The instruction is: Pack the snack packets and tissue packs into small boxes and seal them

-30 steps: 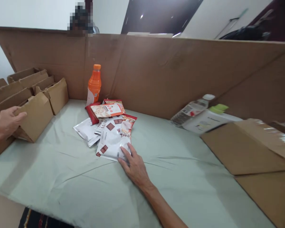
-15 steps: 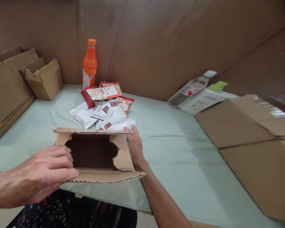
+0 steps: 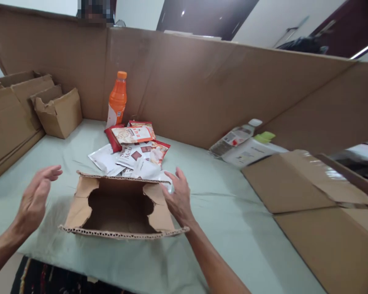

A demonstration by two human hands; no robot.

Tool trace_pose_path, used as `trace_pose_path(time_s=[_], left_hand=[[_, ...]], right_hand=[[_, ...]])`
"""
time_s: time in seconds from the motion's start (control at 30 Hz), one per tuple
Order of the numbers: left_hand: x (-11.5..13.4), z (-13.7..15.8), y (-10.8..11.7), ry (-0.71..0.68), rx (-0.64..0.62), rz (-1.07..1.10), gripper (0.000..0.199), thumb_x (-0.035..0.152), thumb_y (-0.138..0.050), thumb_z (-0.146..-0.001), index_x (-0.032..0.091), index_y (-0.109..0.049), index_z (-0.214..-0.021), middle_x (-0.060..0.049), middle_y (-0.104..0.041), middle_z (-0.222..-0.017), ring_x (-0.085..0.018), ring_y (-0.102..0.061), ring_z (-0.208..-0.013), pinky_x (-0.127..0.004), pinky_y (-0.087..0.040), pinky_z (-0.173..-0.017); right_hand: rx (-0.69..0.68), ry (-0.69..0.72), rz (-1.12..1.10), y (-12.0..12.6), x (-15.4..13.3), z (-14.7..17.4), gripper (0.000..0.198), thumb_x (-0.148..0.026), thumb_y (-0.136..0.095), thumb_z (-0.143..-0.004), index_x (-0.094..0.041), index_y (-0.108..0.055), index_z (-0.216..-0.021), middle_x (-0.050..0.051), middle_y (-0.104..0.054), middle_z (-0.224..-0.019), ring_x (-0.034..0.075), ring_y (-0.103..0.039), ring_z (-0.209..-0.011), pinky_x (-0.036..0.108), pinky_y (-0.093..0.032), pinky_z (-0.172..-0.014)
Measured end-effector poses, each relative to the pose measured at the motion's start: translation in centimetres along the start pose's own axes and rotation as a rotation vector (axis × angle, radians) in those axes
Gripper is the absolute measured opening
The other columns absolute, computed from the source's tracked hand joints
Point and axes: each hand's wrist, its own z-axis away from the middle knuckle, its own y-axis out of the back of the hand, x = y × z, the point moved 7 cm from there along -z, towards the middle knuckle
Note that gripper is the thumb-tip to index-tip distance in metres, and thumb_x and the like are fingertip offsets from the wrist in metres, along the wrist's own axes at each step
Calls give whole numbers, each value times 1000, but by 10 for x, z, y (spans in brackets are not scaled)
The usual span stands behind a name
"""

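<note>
An open cardboard box (image 3: 125, 234) lies near the table's front, its dark opening facing me and its torn side flaps folded inward. My left hand (image 3: 37, 196) hovers to the left of the box, fingers stretched out, touching nothing. At the box's far right corner is my right hand (image 3: 178, 194), fingers apart, beside a white sachet (image 3: 145, 168); whether it touches the box or the sachet I cannot tell. Behind the box several packets are heaped: white "Meal" sachets (image 3: 106, 159) and a red-and-cream food packet (image 3: 131, 134). The box hides part of the pile.
An orange drink bottle (image 3: 118, 100) stands behind the packets. Small cardboard boxes (image 3: 61, 114) are at the left. On the right, a clear bottle (image 3: 234, 139) and a white bottle with a green cap (image 3: 248, 152) lean beside a large carton (image 3: 303, 188). A cardboard wall (image 3: 202, 85) closes the back.
My left hand has let go of the box and moved away left, its fingers straightening. The box's opening shows wider now. My right hand stays by its right side. The camera view has tilted up.
</note>
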Motion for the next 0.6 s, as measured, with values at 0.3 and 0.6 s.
trace_pose_path(time_s=[0.3, 0.6], left_hand=[[-67, 15, -81, 83, -150, -39, 55, 56, -37, -105, 21, -65, -137, -15, -69, -139, -34, -64, -131, -54, -53, -113], [-66, 20, -80, 9, -121, -76, 46, 48, -37, -107, 24, -70, -128, -13, -70, -137, -30, -68, -125, -50, -59, -106]], right_hand=[[-272, 397, 123, -77, -101, -129, 70, -48, -70, -86, -20, -56, -148, 20, -46, -164, 40, -42, -149, 56, -36, -117], [-70, 76, -317, -58, -86, -197, 26, -32, -56, -91, -16, -75, -101, 16, -79, -104, 33, -69, -104, 50, -51, -97]])
